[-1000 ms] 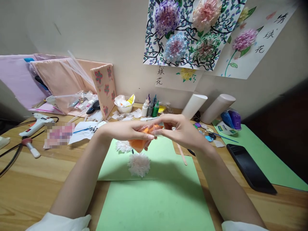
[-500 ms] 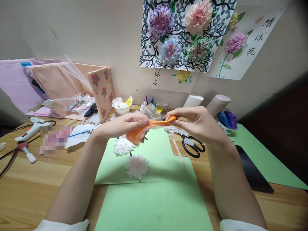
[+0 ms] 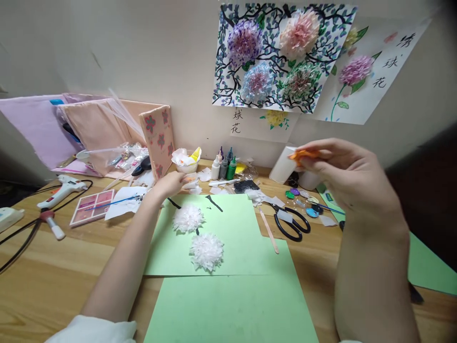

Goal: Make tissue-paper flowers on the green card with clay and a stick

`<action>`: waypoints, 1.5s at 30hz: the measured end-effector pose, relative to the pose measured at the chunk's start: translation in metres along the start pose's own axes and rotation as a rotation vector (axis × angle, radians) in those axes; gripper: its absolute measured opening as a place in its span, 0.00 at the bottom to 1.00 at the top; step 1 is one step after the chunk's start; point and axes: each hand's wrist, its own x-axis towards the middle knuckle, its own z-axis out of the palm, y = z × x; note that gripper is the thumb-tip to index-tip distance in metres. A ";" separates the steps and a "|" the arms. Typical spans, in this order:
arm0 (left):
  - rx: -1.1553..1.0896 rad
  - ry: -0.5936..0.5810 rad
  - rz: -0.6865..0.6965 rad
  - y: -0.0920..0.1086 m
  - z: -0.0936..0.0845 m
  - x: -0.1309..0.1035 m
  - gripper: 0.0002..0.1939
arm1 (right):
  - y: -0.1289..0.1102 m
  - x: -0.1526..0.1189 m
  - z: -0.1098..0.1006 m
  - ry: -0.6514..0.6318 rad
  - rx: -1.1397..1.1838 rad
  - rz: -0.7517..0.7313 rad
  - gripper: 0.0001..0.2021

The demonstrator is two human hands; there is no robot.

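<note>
My right hand is raised at the right, thumb and fingers pinched on a small torn lump of soft orange modelling clay. My left hand reaches to the back of the table, low beside the paper scraps; its fingers are mostly hidden, and a faint orange patch shows at their tips. Two white fluffy paper flowers lie on the green card between my arms. Short dark painted strokes mark the card's upper part.
Black-handled scissors and a wooden stick lie to the card's right. Small paint bottles and a paper-lined bowl stand at the back. At left are a glue gun, a pink palette and a fabric-covered folding box.
The stretched orange clay has come apart between my hands. My right hand has moved right and up with a piece. My left hand has moved left and back, away from the card's middle.
</note>
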 end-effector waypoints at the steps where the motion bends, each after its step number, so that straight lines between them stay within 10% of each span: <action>1: 0.022 0.029 -0.013 0.000 0.007 0.003 0.13 | 0.000 0.000 0.009 -0.079 0.018 0.032 0.04; 9: -0.209 0.226 0.175 0.026 -0.003 -0.004 0.21 | 0.022 0.003 0.067 -0.562 0.135 0.350 0.14; 18: -1.077 -0.138 0.368 0.093 -0.033 -0.036 0.21 | 0.037 0.006 0.075 -0.290 0.270 0.317 0.18; 28: -1.143 0.253 0.203 0.108 -0.027 -0.040 0.15 | 0.023 -0.001 0.080 -0.223 0.213 0.141 0.13; 36: -1.224 0.066 0.244 0.118 -0.030 -0.048 0.17 | 0.023 -0.007 0.084 -0.069 0.002 -0.061 0.11; 45: -1.241 0.136 0.222 0.116 -0.033 -0.049 0.14 | 0.018 -0.014 0.087 -0.013 -0.338 -0.368 0.11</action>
